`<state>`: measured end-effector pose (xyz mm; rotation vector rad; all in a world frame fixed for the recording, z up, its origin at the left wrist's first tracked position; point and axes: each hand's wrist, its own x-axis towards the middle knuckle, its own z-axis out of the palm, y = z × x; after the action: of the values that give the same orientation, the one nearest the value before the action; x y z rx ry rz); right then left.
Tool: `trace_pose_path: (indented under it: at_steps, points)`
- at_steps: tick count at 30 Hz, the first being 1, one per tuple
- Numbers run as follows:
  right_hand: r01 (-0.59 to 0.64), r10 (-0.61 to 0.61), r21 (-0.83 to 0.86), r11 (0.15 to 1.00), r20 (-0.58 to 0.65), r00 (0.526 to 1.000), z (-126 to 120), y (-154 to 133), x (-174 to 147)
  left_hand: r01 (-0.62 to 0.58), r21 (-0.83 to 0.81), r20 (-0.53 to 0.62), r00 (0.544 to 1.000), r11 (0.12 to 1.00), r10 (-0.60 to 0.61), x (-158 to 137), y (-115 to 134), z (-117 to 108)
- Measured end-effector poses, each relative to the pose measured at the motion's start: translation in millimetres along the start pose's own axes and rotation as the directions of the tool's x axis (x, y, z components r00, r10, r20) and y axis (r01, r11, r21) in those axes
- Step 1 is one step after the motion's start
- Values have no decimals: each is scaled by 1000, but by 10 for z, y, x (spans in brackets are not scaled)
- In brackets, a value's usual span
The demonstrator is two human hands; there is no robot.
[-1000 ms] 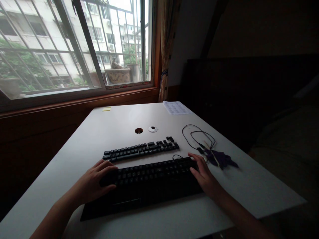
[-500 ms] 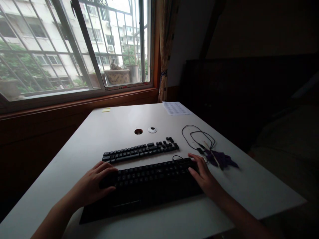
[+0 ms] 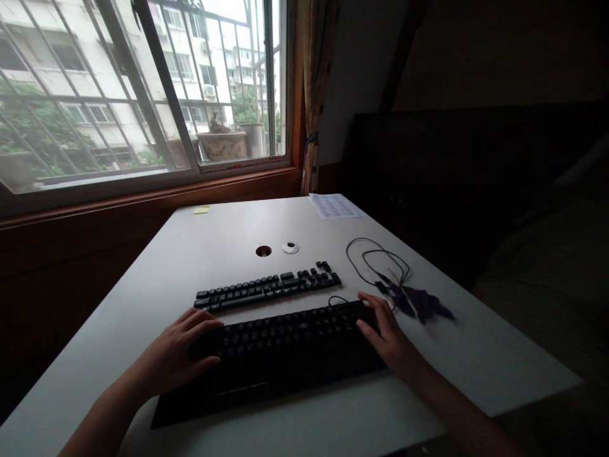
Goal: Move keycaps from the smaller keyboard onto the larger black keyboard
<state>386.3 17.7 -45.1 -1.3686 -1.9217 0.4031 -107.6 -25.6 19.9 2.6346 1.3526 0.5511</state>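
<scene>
A black keyboard (image 3: 285,355) with a wide palm rest lies on the white table, slightly slanted. My left hand (image 3: 183,346) grips its left end, the fingers reaching over the back part and the thumb over the keys' front side. At the right end, my right hand (image 3: 383,327) has its thumb on top and its fingers at the back corner. Under the palms, parts of the keyboard are hidden. Just behind it, loose black keycaps (image 3: 264,290) are laid out in rows.
To the right lie a looped black cable (image 3: 352,260), a purple cloth (image 3: 423,303) and a thin stick (image 3: 404,295) across it. Farther back are a table hole (image 3: 264,251), a white round cover (image 3: 290,247), printed sheets (image 3: 335,206) and yellow notes (image 3: 201,209).
Both hands keep their places on the keyboard. The whole view has shifted very slightly; nothing on the table has visibly moved.
</scene>
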Motion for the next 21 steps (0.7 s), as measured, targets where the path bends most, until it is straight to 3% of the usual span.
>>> trace_pose_path:
  at_steps: [21]
  points:
    - [-27, 27, 36, 999, -3, 1000, 5, -4, 5, 6, 9, 21, 1000, 1000, -6, -12, -26, 24]
